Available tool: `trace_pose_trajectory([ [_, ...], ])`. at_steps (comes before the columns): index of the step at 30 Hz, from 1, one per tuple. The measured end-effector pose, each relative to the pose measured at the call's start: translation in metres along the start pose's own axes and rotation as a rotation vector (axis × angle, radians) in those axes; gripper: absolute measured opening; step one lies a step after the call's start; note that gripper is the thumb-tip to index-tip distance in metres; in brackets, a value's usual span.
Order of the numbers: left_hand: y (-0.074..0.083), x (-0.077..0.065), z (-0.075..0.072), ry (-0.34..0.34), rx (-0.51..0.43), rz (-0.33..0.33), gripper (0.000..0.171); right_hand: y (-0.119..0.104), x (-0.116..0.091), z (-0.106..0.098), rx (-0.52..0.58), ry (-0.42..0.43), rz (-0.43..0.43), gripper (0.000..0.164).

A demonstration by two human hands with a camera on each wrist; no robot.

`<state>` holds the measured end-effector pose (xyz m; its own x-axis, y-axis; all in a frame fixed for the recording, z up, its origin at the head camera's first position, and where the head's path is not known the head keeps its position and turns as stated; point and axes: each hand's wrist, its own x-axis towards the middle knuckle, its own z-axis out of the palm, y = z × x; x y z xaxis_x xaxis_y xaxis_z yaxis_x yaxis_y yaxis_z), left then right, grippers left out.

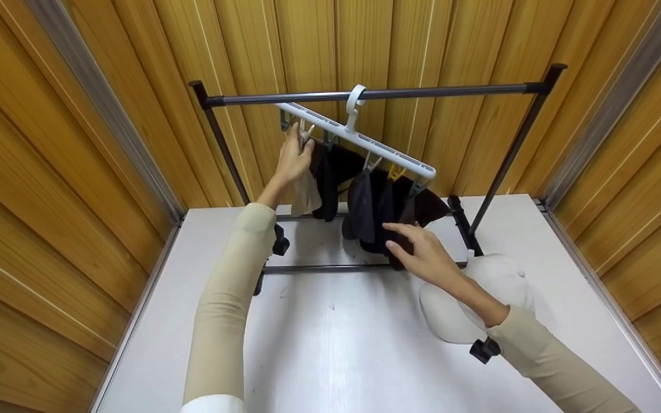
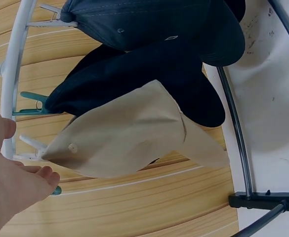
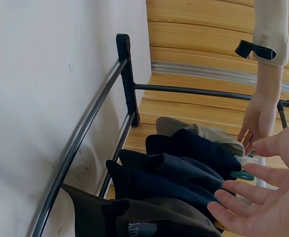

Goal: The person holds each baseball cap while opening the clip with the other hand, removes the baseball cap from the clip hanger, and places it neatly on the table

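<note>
A white clip hanger (image 1: 359, 137) hangs tilted from the rack's bar, with several caps clipped in a row. My left hand (image 1: 294, 158) is at its far left end, thumb and fingers either side of the white clip (image 2: 30, 150) that holds a beige cap (image 2: 124, 133). Next to that hang a navy cap (image 2: 154, 74) and a blue cap (image 2: 154, 24). My right hand (image 1: 422, 252) is held with fingers apart and nothing between them, close to the caps on the right. One of those is a dark brown cap (image 3: 164, 215).
The black rack (image 1: 451, 90) stands on a white table (image 1: 330, 344) against wood-patterned walls (image 1: 393, 46). A white cap (image 1: 497, 281) lies on the table at the right, partly behind my right forearm. A yellow clip (image 1: 396, 172) is on the hanger's right half.
</note>
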<state>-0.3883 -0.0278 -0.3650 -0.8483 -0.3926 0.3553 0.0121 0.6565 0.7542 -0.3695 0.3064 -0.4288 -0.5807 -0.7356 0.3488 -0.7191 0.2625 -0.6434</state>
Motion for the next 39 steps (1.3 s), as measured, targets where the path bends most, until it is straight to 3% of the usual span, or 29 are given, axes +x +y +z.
trace_pose_trajectory([
  [12,0.003,0.0,0.003,-0.03,-0.013,-0.012,0.061,0.0,0.0,0.001,-0.042,-0.023,0.011,0.04],
  [20,0.001,-0.001,-0.003,0.015,-0.001,0.033,0.054,-0.002,0.005,0.007,-0.036,-0.038,-0.028,0.04],
  [34,-0.005,-0.013,-0.013,0.019,0.027,-0.039,0.051,-0.003,0.019,0.018,0.01,-0.062,-0.032,0.041],
  [39,-0.007,-0.018,-0.013,0.044,0.044,-0.013,0.043,-0.002,0.022,0.022,0.034,-0.068,-0.02,0.041],
])
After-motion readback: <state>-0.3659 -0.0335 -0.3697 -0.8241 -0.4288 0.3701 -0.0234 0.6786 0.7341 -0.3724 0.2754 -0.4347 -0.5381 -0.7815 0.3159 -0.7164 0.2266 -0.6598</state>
